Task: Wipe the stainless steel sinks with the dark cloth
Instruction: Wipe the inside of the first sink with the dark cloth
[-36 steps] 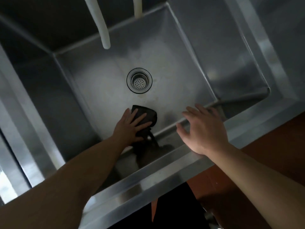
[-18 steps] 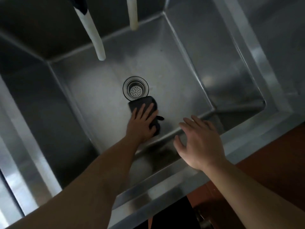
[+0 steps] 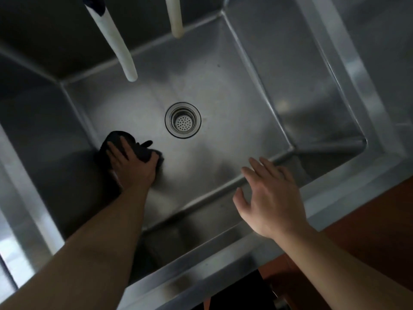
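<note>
A deep stainless steel sink (image 3: 234,90) fills the view, with a round strainer drain (image 3: 182,120) in the middle of its floor. The dark cloth (image 3: 117,137) lies on the floor at the near-left corner, against the left wall. My left hand (image 3: 131,168) presses down on it. Two fingers lie straight over the cloth, and a fold of cloth bunches between them and my thumb. My right hand (image 3: 268,198) hovers over the sink's front wall with fingers spread, holding nothing.
Two pale hoses (image 3: 116,43) (image 3: 175,16) hang from above over the back of the basin. The wide steel front rim (image 3: 201,271) runs below my arms. Brown flooring (image 3: 375,220) shows at the lower right. Another steel edge (image 3: 20,198) stands at the left.
My left hand has slid the cloth from just below the drain leftward to the near-left corner. My right hand stays hovering over the front edge.
</note>
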